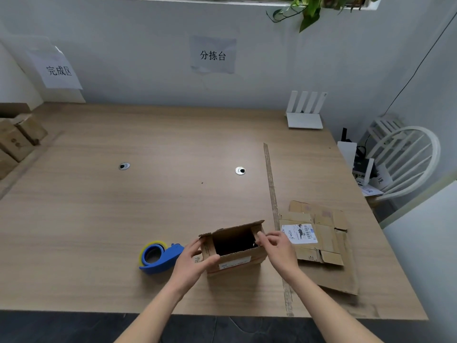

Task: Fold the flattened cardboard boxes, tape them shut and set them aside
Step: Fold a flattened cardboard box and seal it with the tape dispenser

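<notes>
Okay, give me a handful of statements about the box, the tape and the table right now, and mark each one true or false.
1. The cardboard box between the hands is open at the top. True.
2. The blue tape dispenser is in the right hand. False: it lies on the table, to the left of the box, and neither hand holds it.
3. The left hand holds the box's left side. True.
4. The flattened cardboard lies to the left of the box. False: it lies to the right.
5. The flattened cardboard carries a white label. True.
</notes>
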Demonstrator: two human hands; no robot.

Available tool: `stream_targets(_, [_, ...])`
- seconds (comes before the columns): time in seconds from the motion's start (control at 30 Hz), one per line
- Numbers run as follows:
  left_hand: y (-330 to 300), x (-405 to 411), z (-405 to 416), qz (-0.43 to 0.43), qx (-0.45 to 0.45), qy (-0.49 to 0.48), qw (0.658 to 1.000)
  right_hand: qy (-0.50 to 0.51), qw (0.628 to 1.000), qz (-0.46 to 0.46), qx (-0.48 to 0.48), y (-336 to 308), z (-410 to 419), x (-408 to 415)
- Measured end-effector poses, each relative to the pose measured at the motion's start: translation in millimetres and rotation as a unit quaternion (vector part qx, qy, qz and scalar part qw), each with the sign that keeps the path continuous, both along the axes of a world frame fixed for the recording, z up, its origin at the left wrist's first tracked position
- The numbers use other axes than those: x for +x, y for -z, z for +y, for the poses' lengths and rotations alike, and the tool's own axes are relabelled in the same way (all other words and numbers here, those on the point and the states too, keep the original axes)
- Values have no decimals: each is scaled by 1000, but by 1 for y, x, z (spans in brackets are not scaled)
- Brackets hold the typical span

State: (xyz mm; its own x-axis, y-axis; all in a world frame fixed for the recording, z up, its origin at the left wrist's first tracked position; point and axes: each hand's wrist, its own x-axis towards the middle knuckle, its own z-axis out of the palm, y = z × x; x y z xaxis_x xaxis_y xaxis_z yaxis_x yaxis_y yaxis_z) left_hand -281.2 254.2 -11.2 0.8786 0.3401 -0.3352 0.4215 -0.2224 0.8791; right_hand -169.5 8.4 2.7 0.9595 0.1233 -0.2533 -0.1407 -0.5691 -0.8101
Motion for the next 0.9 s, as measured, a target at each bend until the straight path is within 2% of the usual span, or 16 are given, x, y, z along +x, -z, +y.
stream_targets(0.1, [-2,4,-7,-9,47,-73,996,-49,999,-20,-3,0,-4,-3])
stream_targets(0.17, [-5,7,-11,-18,97,-121,988,-50,998,-12,23,1,-8,-3])
stream_targets(0.23, [-4,9,-13,-25,123,-147,981,-40,999,-18,3,3,-10,-1])
stream_targets(0.3, [-2,9,-16,-34,152,-121,980,-46,998,-34,-26,6,-9,1])
stream_targets(0.43, [9,8,-14,-56,229,-24,971,-126,986,-67,-89,9,-2,4])
stream_targets(0.6, [21,5,-8,-6,230,83,970,-142,981,-81,-108,21,0,4])
stream_targets(0.77, [22,14,-3,-12,238,78,968,-142,977,-78,-139,31,-5,6])
stream_targets(0.9, [17,29,-6,-53,219,66,972,-117,984,-59,-117,40,-9,8])
